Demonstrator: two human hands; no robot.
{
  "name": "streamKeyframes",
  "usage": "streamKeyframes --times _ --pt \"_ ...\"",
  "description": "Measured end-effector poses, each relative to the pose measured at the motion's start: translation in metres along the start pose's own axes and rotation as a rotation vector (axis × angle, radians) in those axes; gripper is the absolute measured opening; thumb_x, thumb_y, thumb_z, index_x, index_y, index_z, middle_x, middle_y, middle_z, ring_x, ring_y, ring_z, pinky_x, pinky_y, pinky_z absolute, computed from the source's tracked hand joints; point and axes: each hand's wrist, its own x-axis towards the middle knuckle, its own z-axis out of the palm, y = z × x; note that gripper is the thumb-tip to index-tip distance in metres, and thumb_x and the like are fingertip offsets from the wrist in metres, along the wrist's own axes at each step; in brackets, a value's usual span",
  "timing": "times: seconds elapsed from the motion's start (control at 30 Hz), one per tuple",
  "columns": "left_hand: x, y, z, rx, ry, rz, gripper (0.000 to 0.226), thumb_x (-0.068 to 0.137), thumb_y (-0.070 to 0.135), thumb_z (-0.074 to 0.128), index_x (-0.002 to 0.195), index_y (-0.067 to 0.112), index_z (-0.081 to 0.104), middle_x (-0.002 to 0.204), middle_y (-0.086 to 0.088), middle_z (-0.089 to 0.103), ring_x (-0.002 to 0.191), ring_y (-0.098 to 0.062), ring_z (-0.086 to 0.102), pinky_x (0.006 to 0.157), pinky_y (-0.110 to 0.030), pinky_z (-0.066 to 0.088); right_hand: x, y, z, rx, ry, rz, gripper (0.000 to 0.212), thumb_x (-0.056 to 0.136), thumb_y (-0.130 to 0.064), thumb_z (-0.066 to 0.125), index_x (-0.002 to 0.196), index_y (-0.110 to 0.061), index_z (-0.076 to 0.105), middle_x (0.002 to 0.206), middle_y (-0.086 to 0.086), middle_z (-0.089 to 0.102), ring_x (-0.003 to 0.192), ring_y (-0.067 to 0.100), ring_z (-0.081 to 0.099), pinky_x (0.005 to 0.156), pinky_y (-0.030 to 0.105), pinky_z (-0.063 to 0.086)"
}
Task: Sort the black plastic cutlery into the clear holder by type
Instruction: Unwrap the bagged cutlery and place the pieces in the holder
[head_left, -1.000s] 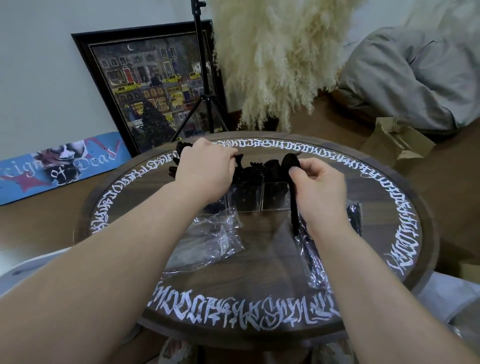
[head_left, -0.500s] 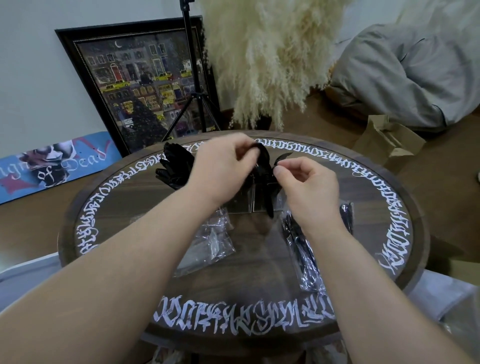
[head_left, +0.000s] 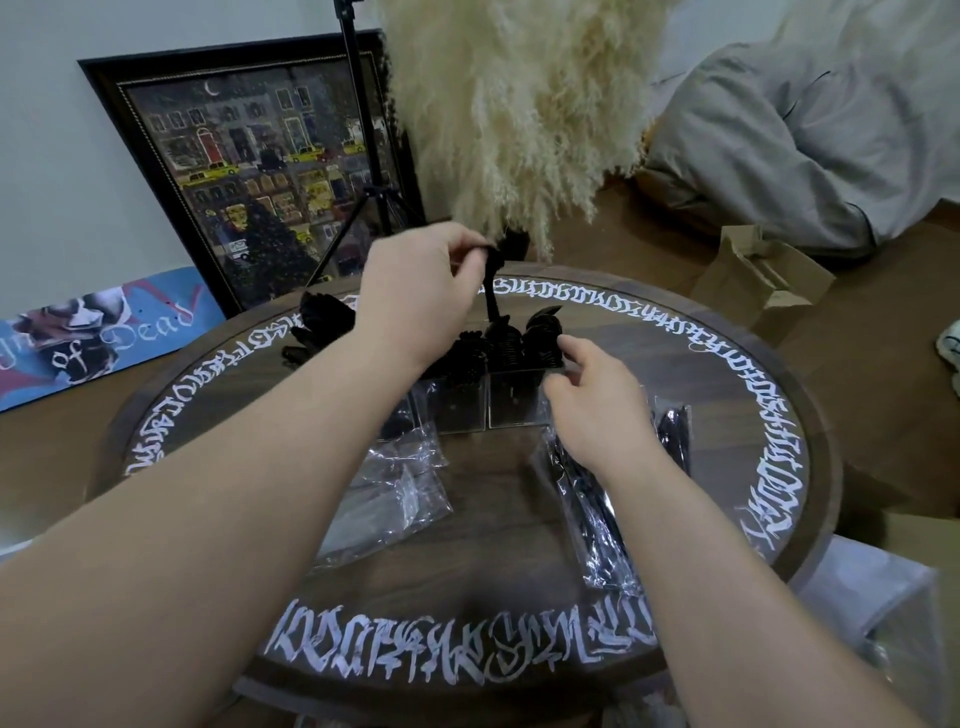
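cutlery (head_left: 496, 291), one black glossy piece, hangs upright from the left hand (head_left: 415, 296), whose fingertips pinch its top end just above the holder (head_left: 511, 402); its type is too blurred to tell. going near to far: the round dark wood table (head_left: 498, 540) carries white gothic lettering round its rim. on it lie two crinkled clear plastic bags, the left bag (head_left: 395, 488) looking mostly emptied, the right bag (head_left: 592, 514) with dark pieces in it, so i judge more sorting is left. the right hand (head_left: 592, 400) hovers over that bag and the holder's right end, fingers loosely curled and holding nothing that i can see. the holder is clear, square-walled, split into compartments, and already bristles with black pieces in at least three of them, so the job seems well along. a loose black heap (head_left: 322, 325) sits on the table to the far left, apart from the holder. beyond stand fluffy cream pampas grass (head_left: 519, 119), a tripod (head_left: 363, 171) and a framed picture (head_left: 249, 171).
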Motion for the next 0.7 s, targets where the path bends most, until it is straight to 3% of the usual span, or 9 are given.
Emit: streamKeyframes --times 0.13,0.23,0.47,0.7 --pt "-0.011 -0.004 0.013 0.086 -0.228 -0.015 0.028 0.098 0.028 0.049 0.117 0.019 0.068 0.107 -0.001 0.071 0.100 -0.022 0.063 0.089 -0.032 0.045 0.001 0.001 0.000 -0.001 0.017 -0.007 0.050 0.092 -0.017 0.046 0.141 -0.024 0.044 0.135 -0.002 0.056 0.115 0.021 0.056 0.100 0.035 0.044" --pt "-0.012 -0.008 0.021 0.144 -0.328 -0.032 0.031 0.099 0.029 0.045 0.124 0.023 0.063 0.110 -0.001 0.070 0.104 -0.025 0.060 0.082 -0.031 0.042 0.002 0.001 0.000 0.011 0.019 0.003 0.050 0.091 -0.017 0.046 0.140 -0.025 0.045 0.132 -0.002 0.058 0.113 0.023 0.057 0.099 0.039 0.046" --pt "-0.006 -0.011 0.031 0.309 -0.386 0.028 0.033 0.101 0.027 0.039 0.127 0.023 0.059 0.118 -0.005 0.065 0.110 -0.028 0.057 0.087 -0.038 0.044 0.003 0.001 0.000 0.024 0.023 -0.007 0.048 0.092 -0.017 0.046 0.139 -0.026 0.045 0.130 -0.005 0.058 0.110 0.023 0.059 0.096 0.040 0.047" --pt "-0.007 -0.010 0.040 0.307 -0.483 0.062 0.032 0.101 0.031 0.039 0.115 0.023 0.066 0.110 -0.002 0.069 0.103 -0.027 0.059 0.082 -0.036 0.046 0.005 0.003 -0.002 0.034 0.032 -0.019 0.048 0.092 -0.016 0.048 0.139 -0.025 0.045 0.132 -0.006 0.057 0.115 0.017 0.055 0.099 0.037 0.044"
